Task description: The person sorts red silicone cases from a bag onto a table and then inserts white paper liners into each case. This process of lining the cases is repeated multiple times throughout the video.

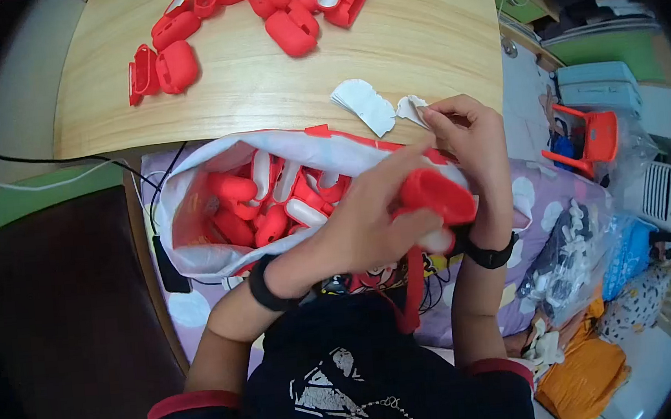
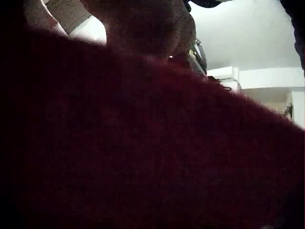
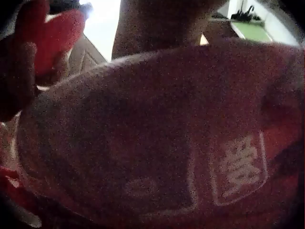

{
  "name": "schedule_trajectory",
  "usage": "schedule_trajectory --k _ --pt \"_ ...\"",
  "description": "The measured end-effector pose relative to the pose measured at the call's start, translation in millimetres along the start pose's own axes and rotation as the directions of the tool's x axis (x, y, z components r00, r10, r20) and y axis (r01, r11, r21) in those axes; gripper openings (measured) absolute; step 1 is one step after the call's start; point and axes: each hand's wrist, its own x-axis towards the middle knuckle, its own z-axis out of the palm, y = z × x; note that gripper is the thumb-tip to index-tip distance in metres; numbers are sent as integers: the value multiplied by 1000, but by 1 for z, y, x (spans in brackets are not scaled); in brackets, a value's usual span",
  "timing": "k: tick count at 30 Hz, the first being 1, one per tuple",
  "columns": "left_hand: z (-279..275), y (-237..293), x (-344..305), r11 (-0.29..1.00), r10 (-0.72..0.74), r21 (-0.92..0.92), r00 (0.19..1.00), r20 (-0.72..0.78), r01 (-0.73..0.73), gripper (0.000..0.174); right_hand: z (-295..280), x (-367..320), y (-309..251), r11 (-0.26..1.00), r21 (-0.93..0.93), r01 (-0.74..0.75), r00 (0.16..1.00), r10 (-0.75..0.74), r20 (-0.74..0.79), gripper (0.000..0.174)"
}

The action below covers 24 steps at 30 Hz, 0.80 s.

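In the head view my left hand [image 1: 360, 215] grips a red earphone case cover [image 1: 438, 195] between thumb and fingers, over the right end of an open bag. My right hand [image 1: 471, 132] pinches a small piece of white paper [image 1: 413, 110] at the table's front edge. Beside that piece lies a stack of white paper slips [image 1: 364, 106] with wavy edges. The bag [image 1: 198, 260], white inside, holds many red case covers [image 1: 271, 224], some showing white insides. Dark red material fills most of the left wrist view. In the right wrist view the bag's side [image 3: 119, 133] hides the right hand.
More red covers [image 1: 292, 32] lie along the far side of the wooden table [image 1: 248, 98]. A dark phone-like object [image 1: 171, 266] lies left of the bag on a purple spotted cloth [image 1: 190, 311]. To the right are an orange stool [image 1: 599, 137] and plastic bags [image 1: 627, 257].
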Motion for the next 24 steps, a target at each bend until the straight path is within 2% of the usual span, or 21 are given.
schedule_trajectory --k 2,5,8,11,14,15,16,17,19,22,24 --pt "7 -17 14 999 -3 -48 999 -50 1 49 0 0 2 1000 -19 7 1000 -7 2 13" --pt "12 -27 23 993 -67 -103 993 -96 57 41 -2 -1 -2 997 -57 48 999 -48 6 12" --pt "11 -36 29 985 -119 -137 987 -105 104 40 -4 -2 -4 996 -17 82 996 -82 25 12" --pt "10 -36 31 989 -116 -99 989 -96 106 41 -6 -2 0 999 21 42 999 -42 34 12" --pt "10 -39 30 991 -130 -37 987 -99 127 42 -15 -9 -13 994 111 -10 999 15 -45 12" --pt "9 -35 31 990 -142 -22 985 -96 141 42 -17 -12 -17 991 23 129 971 -121 -204 11" --pt "9 -33 29 991 -133 -21 986 -104 131 41 -20 -19 -21 965 -85 249 903 -263 -341 11" --pt "9 -31 28 992 -123 -20 986 -113 121 40 -24 -28 -26 917 -207 341 799 -399 -451 10" --pt "12 -24 23 994 -80 -87 988 -132 68 40 -29 -55 -61 796 -466 387 677 -588 -442 15" --pt "16 1 10 939 -101 -341 987 -127 52 46 -31 -91 -76 678 -524 516 724 -672 -156 24" --pt "3 2 2 987 -54 -153 996 -77 41 57 -26 -102 -75 676 -527 516 767 -638 -68 30"
